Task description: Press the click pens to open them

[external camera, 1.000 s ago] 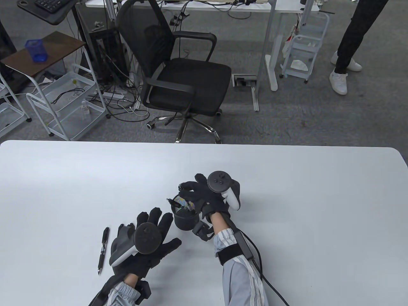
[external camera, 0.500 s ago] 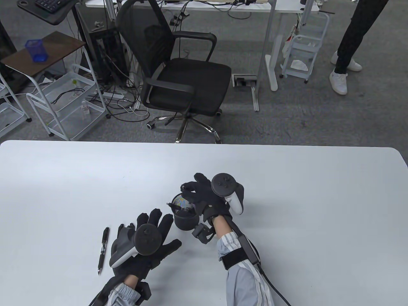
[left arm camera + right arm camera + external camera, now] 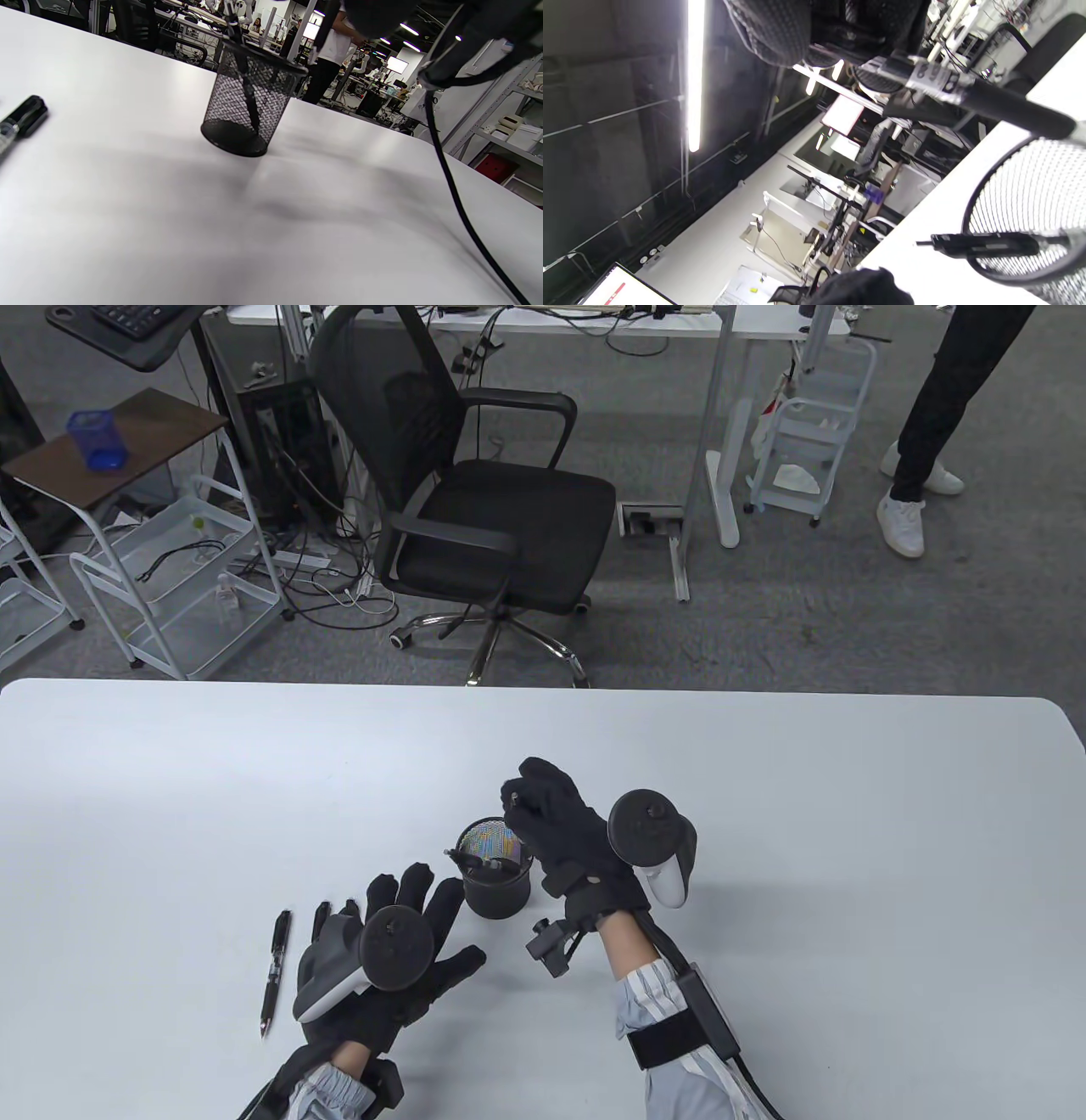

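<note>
A black mesh pen cup (image 3: 496,891) stands on the white table (image 3: 764,780). One black pen (image 3: 477,863) leans inside it. My right hand (image 3: 519,804) grips another black pen just above the cup's far rim; in the right wrist view that pen (image 3: 1001,106) sticks out from my fingers over the cup's rim (image 3: 971,212). My left hand (image 3: 399,912) rests flat and open on the table left of the cup, holding nothing. A third pen (image 3: 276,971) lies on the table left of my left hand. The left wrist view shows the cup (image 3: 250,106) and that pen's end (image 3: 23,118).
A black office chair (image 3: 475,500) stands beyond the table's far edge. A person's legs (image 3: 925,432) are at the far right. A black cable (image 3: 454,190) runs from my right wrist across the table.
My right hand has risen from the cup's mouth and shifted right, drawing one pen up out of the cup. My left hand has stayed put.
</note>
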`<state>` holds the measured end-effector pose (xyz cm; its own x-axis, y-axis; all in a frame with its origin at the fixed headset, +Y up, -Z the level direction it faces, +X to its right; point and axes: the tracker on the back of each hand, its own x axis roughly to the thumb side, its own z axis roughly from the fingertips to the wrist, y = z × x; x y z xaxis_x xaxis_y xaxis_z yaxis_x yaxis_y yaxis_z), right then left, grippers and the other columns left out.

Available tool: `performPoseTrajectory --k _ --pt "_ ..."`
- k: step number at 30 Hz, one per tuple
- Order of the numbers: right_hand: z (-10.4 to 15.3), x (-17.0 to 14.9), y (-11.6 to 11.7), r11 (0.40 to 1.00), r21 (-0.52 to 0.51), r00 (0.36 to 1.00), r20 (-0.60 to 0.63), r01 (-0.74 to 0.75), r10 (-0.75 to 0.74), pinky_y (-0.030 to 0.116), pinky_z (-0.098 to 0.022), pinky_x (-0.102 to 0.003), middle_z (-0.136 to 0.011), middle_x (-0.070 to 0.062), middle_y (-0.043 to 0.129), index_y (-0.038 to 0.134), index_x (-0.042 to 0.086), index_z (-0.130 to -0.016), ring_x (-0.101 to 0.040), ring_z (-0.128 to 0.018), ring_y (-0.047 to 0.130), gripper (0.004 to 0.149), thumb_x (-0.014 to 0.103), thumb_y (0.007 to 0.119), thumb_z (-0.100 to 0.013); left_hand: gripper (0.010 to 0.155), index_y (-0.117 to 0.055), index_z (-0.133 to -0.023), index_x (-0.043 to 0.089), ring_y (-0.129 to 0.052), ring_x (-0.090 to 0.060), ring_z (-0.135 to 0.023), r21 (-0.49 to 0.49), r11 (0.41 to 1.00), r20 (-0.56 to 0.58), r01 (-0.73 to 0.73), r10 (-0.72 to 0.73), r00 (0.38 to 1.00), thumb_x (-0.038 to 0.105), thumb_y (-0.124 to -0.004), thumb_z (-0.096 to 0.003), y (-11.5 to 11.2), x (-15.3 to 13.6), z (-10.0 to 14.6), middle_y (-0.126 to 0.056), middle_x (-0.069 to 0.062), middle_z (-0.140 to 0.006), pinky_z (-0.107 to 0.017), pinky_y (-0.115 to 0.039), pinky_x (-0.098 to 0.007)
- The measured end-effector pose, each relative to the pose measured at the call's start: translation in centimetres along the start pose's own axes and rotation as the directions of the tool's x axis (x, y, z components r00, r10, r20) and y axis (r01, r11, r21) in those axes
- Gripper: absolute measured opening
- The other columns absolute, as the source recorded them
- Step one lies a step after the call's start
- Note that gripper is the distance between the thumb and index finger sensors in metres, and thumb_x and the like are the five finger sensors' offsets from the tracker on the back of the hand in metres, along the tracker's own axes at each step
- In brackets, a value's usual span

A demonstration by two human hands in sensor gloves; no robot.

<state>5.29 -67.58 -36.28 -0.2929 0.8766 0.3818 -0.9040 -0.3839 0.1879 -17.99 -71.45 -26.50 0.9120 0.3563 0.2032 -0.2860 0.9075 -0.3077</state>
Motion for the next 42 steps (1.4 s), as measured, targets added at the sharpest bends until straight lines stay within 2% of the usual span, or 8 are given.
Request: performPoseTrajectory --k 12,19,22,26,30,32,36,42 --pt "5.1 -0.4 -1.3 0.936 -0.148 0.948 0.036 0.319 -0.318 0.052 -0.068 -0.063 -0.111 -0.047 0.035 0.062 -0.016 -0.104 -0.033 -0.084 0.078 0.051 0.008 0.074 -0.06 0.077 -0.029 -0.127 0.023 -0.012 -0.062 -0.113 -0.004 1.0 0.01 0.023 -0.023 1.0 0.061 -0.061 -0.0693 -0.3 0.6 0.3 -0.01 -0.022 -0.131 -0.07 -0.022 -0.086" --pt "7.3 -2.0 -0.7 0.827 -0.067 0.83 0.03 0.558 -0.558 0.026 -0.069 -0.075 -0.118 -0.042 0.023 0.054 0.007 -0.111 -0.066 -0.1 0.031 0.044 0.015 0.057 -0.068 0.076 -0.029 -0.127 0.023 -0.012 -0.062 -0.113 0.005 1.0 0.013 0.031 -0.031 0.999 0.061 -0.061 -0.0694 -0.3 0.7 0.4 -0.01 -0.022 -0.131 -0.071 -0.022 -0.085" --pt "8.0 -2.8 -0.2 0.783 -0.116 0.791 0.031 0.611 -0.612 0.028 -0.067 -0.08 -0.107 -0.027 0.062 0.044 0.003 -0.112 -0.054 -0.098 0.062 0.046 0.015 0.053 -0.068 0.076 -0.03 -0.128 0.023 -0.012 -0.062 -0.113 0.006 1.0 0.012 0.026 -0.026 1.0 0.061 -0.061 -0.0695 -0.2 0.7 0.3 -0.011 -0.022 -0.131 -0.07 -0.022 -0.086" --pt "8.5 -3.3 0.3 0.73 -0.139 0.738 0.012 0.669 -0.674 0.042 -0.069 -0.072 -0.095 -0.019 0.06 0.036 0.001 -0.109 -0.043 -0.081 0.068 0.047 0.016 0.047 -0.066 0.076 -0.03 -0.128 0.023 -0.012 -0.062 -0.113 0.009 1.0 0.012 0.029 -0.029 1.0 0.061 -0.061 -0.0694 -0.2 0.7 0.4 -0.011 -0.022 -0.131 -0.07 -0.022 -0.086" --pt "9.2 -3.7 1.0 0.609 -0.174 0.615 -0.027 0.774 -0.788 0.058 -0.067 -0.061 -0.083 -0.011 0.071 0.051 0.007 -0.102 -0.033 -0.066 0.077 0.052 0.048 0.043 -0.071 0.076 -0.03 -0.128 0.023 -0.012 -0.062 -0.113 0.011 0.999 0.013 0.034 -0.034 0.999 0.061 -0.061 -0.0694 -0.2 0.8 0.4 -0.011 -0.022 -0.131 -0.07 -0.022 -0.086" --pt "9.5 -4.0 1.2 0.532 -0.21 0.537 -0.034 0.82 -0.843 0.063 -0.063 -0.057 -0.075 -0.009 0.076 0.059 0.008 -0.096 -0.03 -0.058 0.081 0.056 0.055 0.041 -0.069 0.076 -0.03 -0.128 0.023 -0.012 -0.062 -0.113 0.009 0.999 0.014 0.033 -0.033 0.999 0.061 -0.061 -0.0693 -0.3 0.8 0.4 -0.011 -0.022 -0.131 -0.07 -0.022 -0.086" --pt "10.0 -4.5 1.3 0.432 -0.221 0.434 -0.044 0.874 -0.9 0.073 -0.056 -0.048 -0.063 -0.002 0.081 0.067 0.013 -0.086 -0.021 -0.045 0.085 0.058 0.059 0.038 -0.068 0.076 -0.031 -0.127 0.023 -0.012 -0.062 -0.113 0.001 1.0 0.022 0.026 -0.026 0.999 0.062 -0.061 -0.069 -0.2 0.8 0.4 -0.011 -0.022 -0.131 -0.07 -0.022 -0.086" --pt "10.5 -4.5 1.0 0.415 -0.197 0.418 -0.029 0.888 -0.908 0.074 -0.054 -0.046 -0.06 0.0 0.082 0.068 0.013 -0.083 -0.02 -0.042 0.085 0.056 0.057 0.037 -0.067 0.076 -0.031 -0.128 0.023 -0.012 -0.062 -0.113 0.005 1.0 0.023 0.026 -0.026 0.999 0.062 -0.061 -0.0691 -0.3 0.8 0.4 -0.012 -0.022 -0.131 -0.07 -0.022 -0.086"
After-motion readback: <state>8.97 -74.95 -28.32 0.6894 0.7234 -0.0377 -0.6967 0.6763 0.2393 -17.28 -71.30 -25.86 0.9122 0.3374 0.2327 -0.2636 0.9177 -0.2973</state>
